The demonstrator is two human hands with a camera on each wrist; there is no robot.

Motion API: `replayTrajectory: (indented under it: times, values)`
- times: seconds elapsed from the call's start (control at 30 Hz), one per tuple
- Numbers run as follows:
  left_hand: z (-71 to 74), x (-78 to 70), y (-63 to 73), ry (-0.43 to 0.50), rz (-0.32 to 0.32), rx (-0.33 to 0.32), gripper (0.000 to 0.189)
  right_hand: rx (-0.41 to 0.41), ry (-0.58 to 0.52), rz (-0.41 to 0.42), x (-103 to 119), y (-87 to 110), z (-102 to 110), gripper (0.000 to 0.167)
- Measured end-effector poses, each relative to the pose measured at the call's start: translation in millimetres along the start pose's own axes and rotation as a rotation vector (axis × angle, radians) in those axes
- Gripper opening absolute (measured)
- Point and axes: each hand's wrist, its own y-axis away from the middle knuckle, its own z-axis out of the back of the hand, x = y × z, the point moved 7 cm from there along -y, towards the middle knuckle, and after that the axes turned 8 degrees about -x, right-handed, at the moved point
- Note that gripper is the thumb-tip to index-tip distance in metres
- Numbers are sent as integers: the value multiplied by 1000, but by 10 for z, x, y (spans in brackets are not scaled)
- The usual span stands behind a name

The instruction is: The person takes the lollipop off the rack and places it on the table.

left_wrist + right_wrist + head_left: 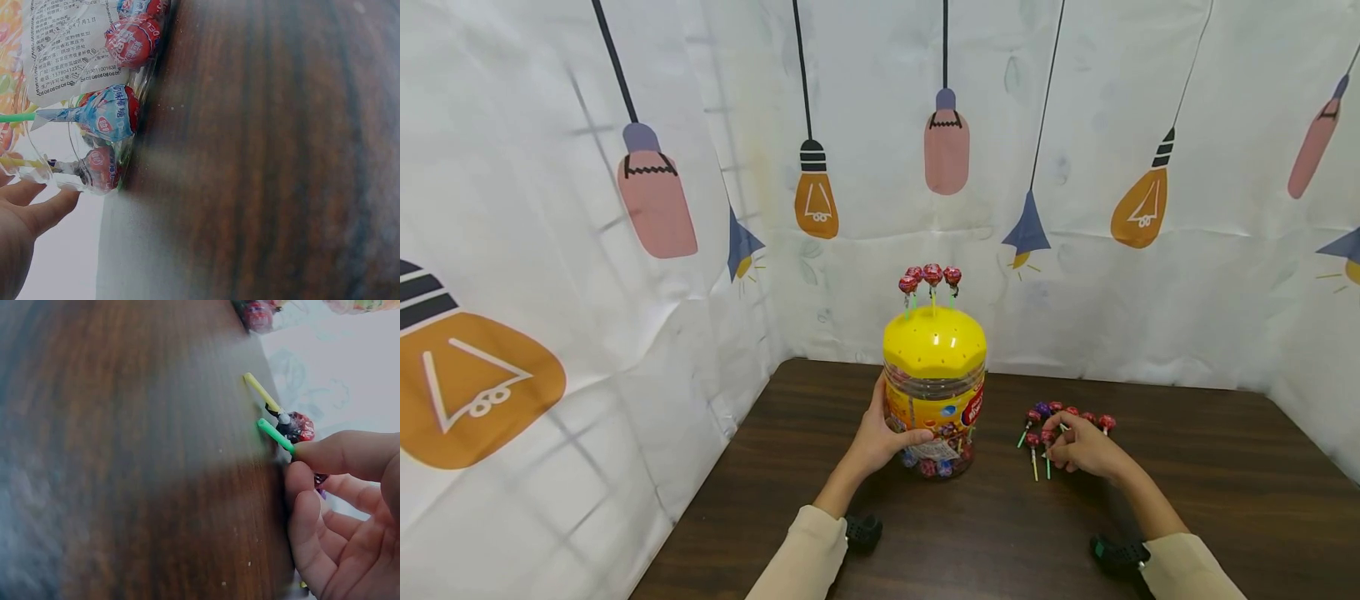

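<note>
A clear plastic jar (934, 410) with a yellow lid (934, 343) stands on the table, lollipops inside. Several red-wrapped lollipops (932, 273) stick upright out of the lid. My left hand (880, 439) grips the jar's left side, thumb across its front. In the left wrist view, its fingertips (59, 209) press the clear wall beside a blue-wrapped lollipop (109, 112). To the right, my right hand (1086, 450) is low over a group of loose lollipops. Its thumb and fingers pinch a lollipop by its green stick (275, 435); its head is mostly hidden behind the fingers.
Beside the right hand lies a red lollipop with a yellow stick (1035, 465). More lollipops, one of them purple (1042, 409), lie just beyond the fingers. The dark wooden table (985, 533) meets a white curtain (865, 300) printed with lamps at its back and left.
</note>
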Motion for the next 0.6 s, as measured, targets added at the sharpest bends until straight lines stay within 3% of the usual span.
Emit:
replayTrajectory:
  times: [0.37, 0.6]
  values:
    - [1, 7, -14, 3, -15, 9, 113, 9, 15, -11, -19, 9, 7, 41]
    - [3, 13, -6, 8, -4, 4, 113, 62, -21, -33, 28, 68, 38, 51]
